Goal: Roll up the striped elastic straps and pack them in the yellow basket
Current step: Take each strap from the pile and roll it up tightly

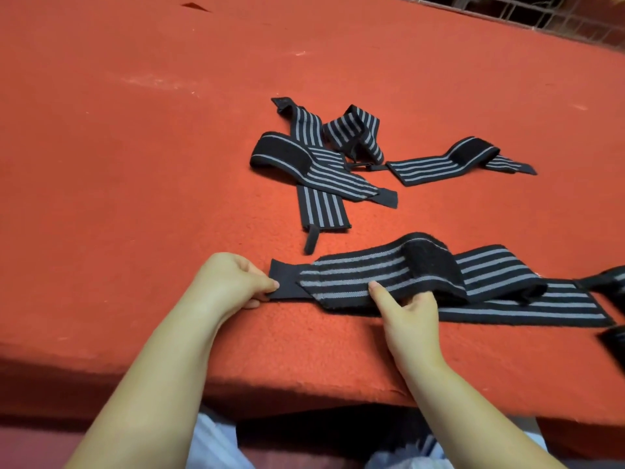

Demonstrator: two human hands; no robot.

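Head view:
Near strap (422,279): black w/ grey stripes, lies flat along the front edge of the surface, partly folded over itself in the middle; runs off toward the right edge of frame.
L hand (233,282): fingers curled, thumb and fingertips pinching the plain black tab end (287,279) of that strap, at its left tip.
R hand (409,313): on the strap's near edge, just right of the tab; index finger (377,291) straight and pressing on the striped part, other fingers curled round the folded edge, so it's holding the strap.
Other straps (324,164): loose pile, unrolled, crossing each other, further back near the middle; well apart from both hands.
One more strap (453,160): lies just right of the pile, part folded.
Right edge: bits of more black strap, cut off by frame.
Surface (135,164): red felt-like cloth, covers the whole top; front edge drops off near the person.
Room: wire grid (541,11) behind the far right corner, dark beyond.
Basket: not in shot.
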